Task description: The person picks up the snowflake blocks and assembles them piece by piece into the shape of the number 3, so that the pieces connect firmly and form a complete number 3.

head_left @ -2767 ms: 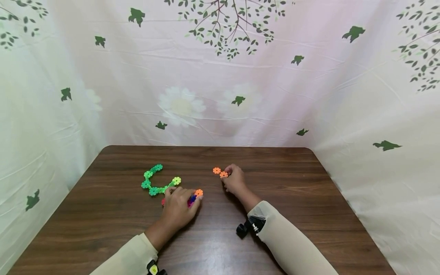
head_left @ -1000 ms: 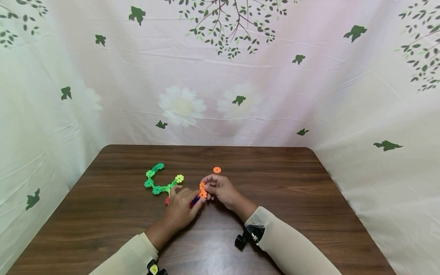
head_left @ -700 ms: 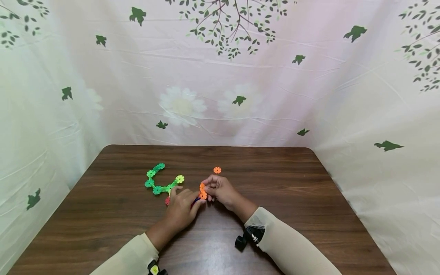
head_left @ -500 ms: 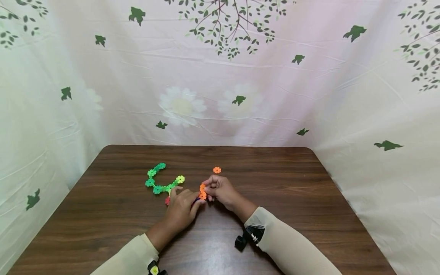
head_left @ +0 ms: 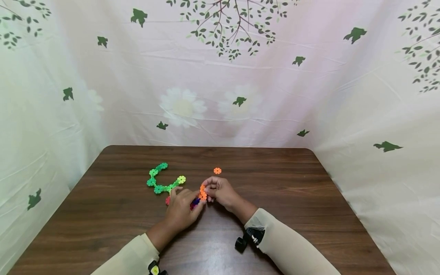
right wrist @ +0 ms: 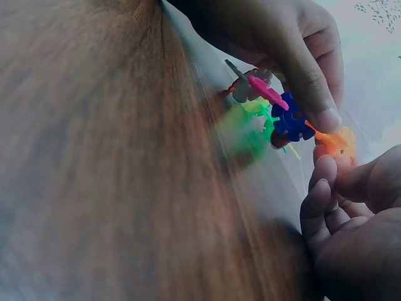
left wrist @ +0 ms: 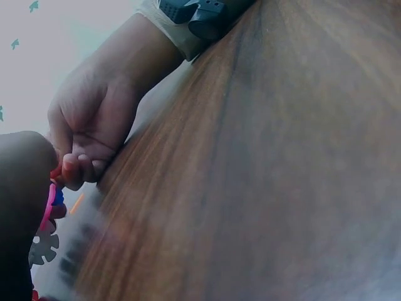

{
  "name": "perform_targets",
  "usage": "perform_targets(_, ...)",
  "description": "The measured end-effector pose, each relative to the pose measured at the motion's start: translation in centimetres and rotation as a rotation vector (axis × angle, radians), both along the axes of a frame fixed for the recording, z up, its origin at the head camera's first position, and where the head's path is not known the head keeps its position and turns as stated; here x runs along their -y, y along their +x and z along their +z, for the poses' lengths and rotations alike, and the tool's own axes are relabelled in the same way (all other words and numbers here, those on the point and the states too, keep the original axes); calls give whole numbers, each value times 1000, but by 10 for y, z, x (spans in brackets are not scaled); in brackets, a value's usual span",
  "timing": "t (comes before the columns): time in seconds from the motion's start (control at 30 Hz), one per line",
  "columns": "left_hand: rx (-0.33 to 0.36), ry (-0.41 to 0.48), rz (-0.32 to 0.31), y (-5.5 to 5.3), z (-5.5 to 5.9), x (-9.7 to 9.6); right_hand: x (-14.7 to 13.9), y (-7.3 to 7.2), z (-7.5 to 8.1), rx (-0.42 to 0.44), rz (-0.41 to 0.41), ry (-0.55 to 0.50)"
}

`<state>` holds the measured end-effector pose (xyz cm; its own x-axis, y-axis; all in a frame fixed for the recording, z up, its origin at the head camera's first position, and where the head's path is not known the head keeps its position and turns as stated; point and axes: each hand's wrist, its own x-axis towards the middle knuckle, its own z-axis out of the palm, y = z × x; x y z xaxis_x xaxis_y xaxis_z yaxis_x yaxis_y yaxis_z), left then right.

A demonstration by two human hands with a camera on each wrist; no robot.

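Note:
Flower-shaped plastic linking discs are joined into a chain. My left hand point(head_left: 181, 210) holds the chain's near end, with its thumb against the blue disc point(right wrist: 293, 119) and orange disc point(right wrist: 341, 147). A pink disc point(right wrist: 268, 93) and a grey-looking one follow behind the blue. My right hand point(head_left: 223, 193) pinches an orange disc point(head_left: 202, 188) between thumb and fingers, right against the orange disc at the chain's end. Past my left fingers, a red disc point(head_left: 167, 200) shows, and the green part of the chain point(head_left: 159, 189) curves away to a yellow-green disc point(head_left: 181, 179).
One loose orange disc point(head_left: 217, 170) lies on the brown wooden table point(head_left: 292, 183), beyond my right hand. A printed white curtain point(head_left: 268, 114) hangs behind the table and along both sides.
My right hand has picked up one of two loose orange discs and brought it left to the chain's orange end. Since then both hands stay nearly in place, and the chain has shifted slightly right.

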<state>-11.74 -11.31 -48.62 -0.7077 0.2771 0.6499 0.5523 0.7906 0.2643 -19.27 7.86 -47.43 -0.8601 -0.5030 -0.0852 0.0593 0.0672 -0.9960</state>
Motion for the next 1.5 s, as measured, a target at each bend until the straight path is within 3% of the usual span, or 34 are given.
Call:
perform_targets(0.23, -2, 25, 24, -2, -2, -1, -1, 0, -4, -66, -19, 9)
perform_targets(0.43, -2, 26, 28, -1, -1, 0, 0, -3, -5, -73, -67, -10)
perform_targets(0.57, 19, 16, 26, 0, 0, 0, -1, -7, -7, -180, -147, 37)
perform_targets(0.73, -2, 15, 16, 0, 1, 0, -4, -15, -9, -307, -237, 103)
perform_targets(1.13, -7, 10, 24, 0, 0, 1, -10, -40, -8, -283, -355, 199)
perform_targets(1.3, -14, 10, 13, -1, -1, 1, -8, -49, -5, -252, -420, 299)
perform_targets(1.5, -19, 34, -23, -2, -3, -1, -3, -53, 0, -217, -442, 440)
